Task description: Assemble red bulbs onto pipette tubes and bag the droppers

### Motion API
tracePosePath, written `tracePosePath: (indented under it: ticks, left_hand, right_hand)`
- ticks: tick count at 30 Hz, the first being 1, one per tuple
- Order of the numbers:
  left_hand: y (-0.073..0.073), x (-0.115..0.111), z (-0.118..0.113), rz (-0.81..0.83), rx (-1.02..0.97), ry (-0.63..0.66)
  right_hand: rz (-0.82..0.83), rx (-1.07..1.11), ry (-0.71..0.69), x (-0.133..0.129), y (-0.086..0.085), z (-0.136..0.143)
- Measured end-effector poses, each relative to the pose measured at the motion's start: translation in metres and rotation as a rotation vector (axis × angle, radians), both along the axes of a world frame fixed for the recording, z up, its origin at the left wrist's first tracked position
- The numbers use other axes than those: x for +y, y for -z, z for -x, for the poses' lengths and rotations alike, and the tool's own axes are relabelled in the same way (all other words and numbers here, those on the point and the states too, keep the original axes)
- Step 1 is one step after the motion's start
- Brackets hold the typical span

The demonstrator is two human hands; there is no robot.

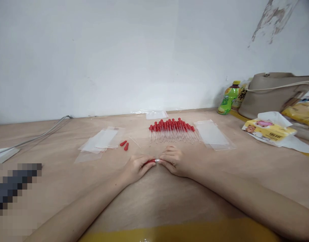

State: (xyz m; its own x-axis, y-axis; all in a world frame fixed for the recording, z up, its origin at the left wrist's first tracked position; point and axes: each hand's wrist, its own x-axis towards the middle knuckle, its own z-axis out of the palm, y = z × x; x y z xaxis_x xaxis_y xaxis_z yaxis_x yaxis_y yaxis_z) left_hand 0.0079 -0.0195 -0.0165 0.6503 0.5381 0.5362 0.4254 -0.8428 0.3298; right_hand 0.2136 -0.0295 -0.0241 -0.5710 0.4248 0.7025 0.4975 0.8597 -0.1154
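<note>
My left hand (138,166) pinches a red rubber dropper bulb (150,161) near the middle of the table. Facing it, my right hand (174,161) is closed on a clear glass dropper tube (157,160), whose end meets the bulb between my fingertips; most of the tube is hidden by the right hand. Beyond my hands lies a row of several droppers (172,127) with red bulbs at the far end and thin clear tips toward me. Two loose red bulbs (124,145) rest left of the row, beside a thin clear tube (134,142).
Clear plastic bags (100,141) lie at left, and more bags (212,134) lie right of the row. A green drink bottle (228,99), a grey-beige bag (268,94) and a yellow tissue pack (270,131) stand at right. A grey cable (47,132) crosses the left side.
</note>
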Motion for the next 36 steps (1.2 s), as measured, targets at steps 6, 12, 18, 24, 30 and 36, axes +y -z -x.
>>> tracePosePath:
  ticks: [6,12,18,24,30,36]
  left_hand:
    - [0.001,0.001,0.000,-0.034,-0.005,0.016]
    - [-0.002,0.000,-0.001,-0.004,-0.017,-0.001]
    - [-0.003,0.007,0.004,-0.041,-0.019,-0.008]
    - [-0.004,0.012,0.009,-0.056,-0.025,-0.065]
    - [-0.006,0.022,0.024,-0.249,-0.015,-0.311]
    - [-0.004,0.036,0.042,-0.314,0.036,-0.678]
  right_hand:
    - [0.055,-0.002,0.011,-0.001,0.001,0.004]
    - [0.090,-0.019,0.050,-0.002,-0.002,0.006]
    - [-0.021,-0.101,0.149,-0.005,-0.007,0.002]
    - [-0.051,-0.222,0.286,-0.006,-0.009,-0.004]
    - [0.246,0.029,0.391,0.008,-0.020,-0.014]
    - [0.500,0.227,0.684,0.051,-0.040,-0.012]
